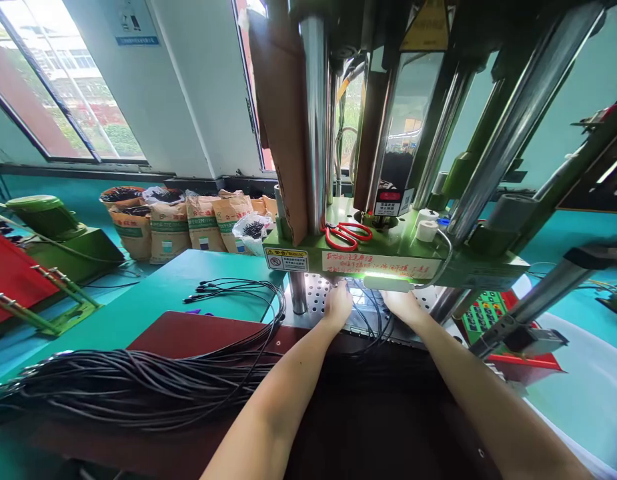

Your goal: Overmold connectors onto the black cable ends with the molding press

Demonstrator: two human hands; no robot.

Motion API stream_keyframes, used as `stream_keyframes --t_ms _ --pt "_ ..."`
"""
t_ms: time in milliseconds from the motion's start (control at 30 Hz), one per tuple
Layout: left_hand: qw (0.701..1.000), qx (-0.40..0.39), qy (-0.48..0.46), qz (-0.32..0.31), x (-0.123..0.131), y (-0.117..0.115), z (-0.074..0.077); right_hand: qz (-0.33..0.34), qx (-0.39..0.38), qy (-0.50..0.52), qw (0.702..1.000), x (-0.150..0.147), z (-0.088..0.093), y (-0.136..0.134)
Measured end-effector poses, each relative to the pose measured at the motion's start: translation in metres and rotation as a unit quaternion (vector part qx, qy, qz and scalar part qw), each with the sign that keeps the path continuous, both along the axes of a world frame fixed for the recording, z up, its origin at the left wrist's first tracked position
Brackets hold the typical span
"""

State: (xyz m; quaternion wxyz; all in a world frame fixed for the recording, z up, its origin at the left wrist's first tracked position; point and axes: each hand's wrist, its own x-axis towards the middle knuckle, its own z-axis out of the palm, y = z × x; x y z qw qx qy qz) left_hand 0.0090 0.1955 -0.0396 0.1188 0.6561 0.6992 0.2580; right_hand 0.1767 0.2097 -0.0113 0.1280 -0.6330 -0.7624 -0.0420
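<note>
Both my arms reach under the green plate of an upright press (303,261). My left hand (339,303) is over the left part of a metal mould (361,300), beside a plate with round holes (315,297). My right hand (402,305) is at the mould's right side. Thin black cables (375,327) run out of the mould between my hands towards me. Glare from a lamp (388,284) and the press's edge hide most of my fingers, so I cannot see whether either hand grips anything.
A large bundle of black cables (138,380) lies on the brown board to the left, with more cable ends (213,288) on the green table. Red-handled scissors (347,235) rest on the press plate. Steel columns (315,133) rise around it. Filled sacks (168,227) stand by the wall.
</note>
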Motion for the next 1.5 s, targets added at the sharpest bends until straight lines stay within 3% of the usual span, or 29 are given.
stream_keyframes --t_ms 400,633,800,967,1233,1500 --pt "0.999 0.001 -0.030 -0.025 -0.003 -0.005 0.001 -0.003 -0.015 -0.067 0.998 -0.022 0.002 -0.007" --pt "0.998 0.008 -0.052 -0.038 -0.006 -0.008 0.004 0.031 -0.007 -0.101 0.994 -0.031 0.006 -0.010" --pt "0.997 0.002 -0.066 -0.043 -0.007 -0.006 0.004 0.004 -0.006 -0.114 0.993 -0.042 -0.002 -0.007" --pt "0.996 -0.007 -0.075 -0.044 -0.007 -0.006 0.004 -0.014 -0.014 -0.116 0.993 -0.046 0.003 -0.006" --pt "0.994 0.008 -0.094 -0.061 -0.010 -0.006 -0.002 0.062 -0.026 -0.119 0.991 -0.051 0.011 -0.016" --pt "0.992 -0.002 -0.107 -0.063 -0.010 -0.003 -0.004 0.061 -0.064 -0.109 0.990 -0.065 0.008 -0.015"
